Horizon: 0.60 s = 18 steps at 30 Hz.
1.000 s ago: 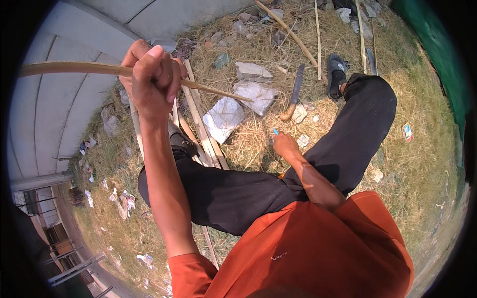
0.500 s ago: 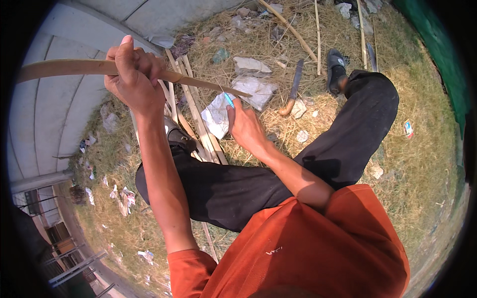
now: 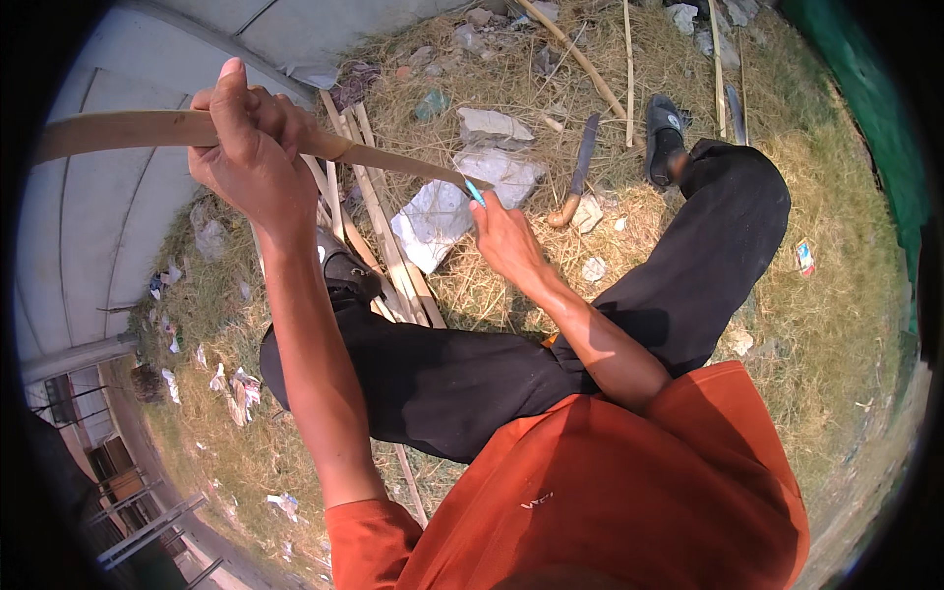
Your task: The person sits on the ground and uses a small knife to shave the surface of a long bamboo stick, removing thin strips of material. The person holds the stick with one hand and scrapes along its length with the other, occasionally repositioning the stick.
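Apparently a paring cut near the thin end: the right hand (image 3: 506, 241), fingers wrapped round a blue-handled knife (image 3: 475, 191), holds it against or just beside the right-hand tip of a bamboo strip (image 3: 128, 130); whether the edge bites is too small to tell. Left hand (image 3: 254, 147) curled firmly about the strip, thumb standing up, no slack visible in the grip. To do it well, I'd judge: lay the blade at a shallow angle, take light, even strokes off the tip and away from the left fist, and brace the strip, since its unsupported end probably flexes. Turning it a little between passes should help both edges match. Strip is held in the air, slanting across in front of the person, its tip over the white stones (image 3: 425, 231). Colour pale tan; broad and gently bowed leftward, running into the dark rim of view, narrowing to a slim point rightward, with a ridge, likely a node, past the fist. Surface looks smooth.
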Tool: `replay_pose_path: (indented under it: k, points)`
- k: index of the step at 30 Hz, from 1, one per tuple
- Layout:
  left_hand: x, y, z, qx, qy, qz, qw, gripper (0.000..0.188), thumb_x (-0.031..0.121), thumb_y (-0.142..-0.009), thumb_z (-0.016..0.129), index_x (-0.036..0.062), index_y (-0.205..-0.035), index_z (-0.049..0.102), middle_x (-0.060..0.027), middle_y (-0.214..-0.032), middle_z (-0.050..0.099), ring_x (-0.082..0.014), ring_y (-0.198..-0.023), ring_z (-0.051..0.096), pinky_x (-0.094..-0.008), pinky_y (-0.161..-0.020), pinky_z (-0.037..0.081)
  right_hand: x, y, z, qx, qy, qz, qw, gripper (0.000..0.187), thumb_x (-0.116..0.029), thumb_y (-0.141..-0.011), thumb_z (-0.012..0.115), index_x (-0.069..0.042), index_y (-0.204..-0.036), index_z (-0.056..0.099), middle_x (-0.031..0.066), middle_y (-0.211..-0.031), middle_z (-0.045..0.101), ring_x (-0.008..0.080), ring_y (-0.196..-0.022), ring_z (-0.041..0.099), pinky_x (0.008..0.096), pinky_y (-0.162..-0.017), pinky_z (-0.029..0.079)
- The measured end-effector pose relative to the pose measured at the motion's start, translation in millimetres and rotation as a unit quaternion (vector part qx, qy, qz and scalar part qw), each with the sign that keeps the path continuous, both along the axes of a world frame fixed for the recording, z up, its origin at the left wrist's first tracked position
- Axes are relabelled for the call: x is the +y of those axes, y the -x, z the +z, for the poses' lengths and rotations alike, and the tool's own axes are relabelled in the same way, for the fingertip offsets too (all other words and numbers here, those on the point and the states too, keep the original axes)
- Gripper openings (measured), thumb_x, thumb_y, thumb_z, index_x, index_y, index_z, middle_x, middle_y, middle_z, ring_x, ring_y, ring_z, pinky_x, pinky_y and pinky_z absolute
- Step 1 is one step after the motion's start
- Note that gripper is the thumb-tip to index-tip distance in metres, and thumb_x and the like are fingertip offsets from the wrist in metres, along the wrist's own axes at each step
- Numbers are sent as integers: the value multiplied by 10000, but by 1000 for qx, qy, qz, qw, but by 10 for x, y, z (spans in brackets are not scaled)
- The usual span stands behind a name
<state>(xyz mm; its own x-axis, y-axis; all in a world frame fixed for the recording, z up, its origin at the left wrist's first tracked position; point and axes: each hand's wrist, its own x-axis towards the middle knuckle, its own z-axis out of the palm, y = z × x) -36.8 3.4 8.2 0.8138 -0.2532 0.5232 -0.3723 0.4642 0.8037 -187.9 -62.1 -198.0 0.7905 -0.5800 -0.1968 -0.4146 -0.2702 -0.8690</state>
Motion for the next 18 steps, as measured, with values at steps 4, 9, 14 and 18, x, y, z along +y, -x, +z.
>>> replay_pose_path:
  k: [4, 9, 14, 18]
  points:
    - [-70, 19, 43, 3, 4, 12, 1000, 288, 152, -902, 634, 97, -708, 428, 31, -517, 287, -65, -386, 261, -253, -387, 296, 172, -119, 109, -95, 43, -6, 995, 259, -217, -1011, 410, 30, -991, 486, 258, -559, 566, 423, -566, 626, 524, -519, 450]
    - [-88, -33, 120, -3, 5, -3, 1000, 310, 151, -913, 625, 109, -702, 403, 43, -512, 263, -62, -393, 251, -251, -382, 283, -189, -60, -856, 99, 24, -36, 994, 355, -289, -1024, 362, 41, -1054, 490, 288, -612, 569, 458, -636, 627, 548, -593, 450]
    - [3, -42, 56, 14, -3, 9, 1000, 316, 153, -922, 620, 113, -701, 398, 43, -509, 256, -62, -393, 244, -253, -381, 279, 45, -82, -390, 22, 7, -7, 1000, 367, -304, -1024, 363, 21, -1103, 516, 251, -637, 608, 443, -638, 639, 552, -613, 479]
    - [-78, -25, 87, 21, 6, -4, 1000, 315, 155, -923, 623, 112, -703, 401, 44, -508, 259, -61, -398, 236, -257, -386, 273, -178, -210, -771, 136, -24, -36, 990, 387, -332, -1018, 376, -13, -1180, 523, 281, -778, 648, 461, -789, 657, 541, -713, 505]
